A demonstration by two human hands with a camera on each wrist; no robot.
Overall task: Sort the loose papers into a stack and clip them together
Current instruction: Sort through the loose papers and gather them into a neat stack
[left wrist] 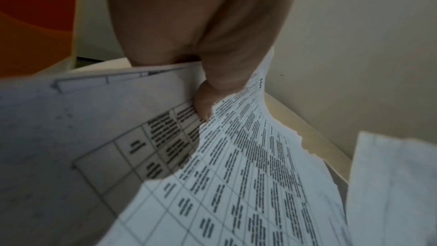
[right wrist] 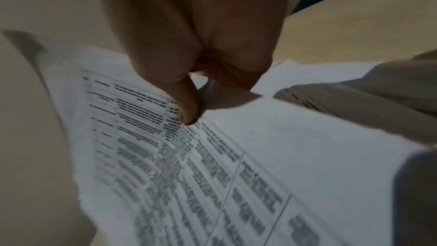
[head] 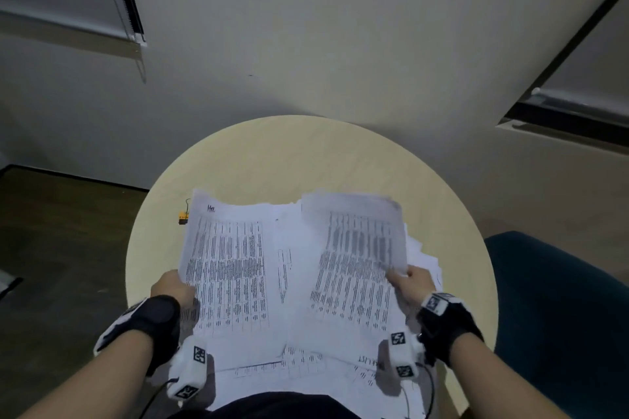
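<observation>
Printed sheets with tables lie spread over the round table (head: 306, 160). My left hand (head: 175, 289) pinches the left edge of one printed sheet (head: 231, 265), lifted off the pile; the thumb (left wrist: 205, 100) lies on the print. My right hand (head: 413, 282) pinches the right edge of a second printed sheet (head: 360, 255), blurred and raised; its thumb (right wrist: 187, 104) presses on the paper (right wrist: 212, 166). More loose papers (head: 306, 364) lie under both sheets near my body. A small yellow binder clip (head: 183, 216) sits on the table just left of the left sheet's top corner.
The far half of the pale round table is bare wood. A dark teal chair (head: 561, 309) stands at the right. Dark floor (head: 61, 231) lies to the left, and a plain wall rises behind the table.
</observation>
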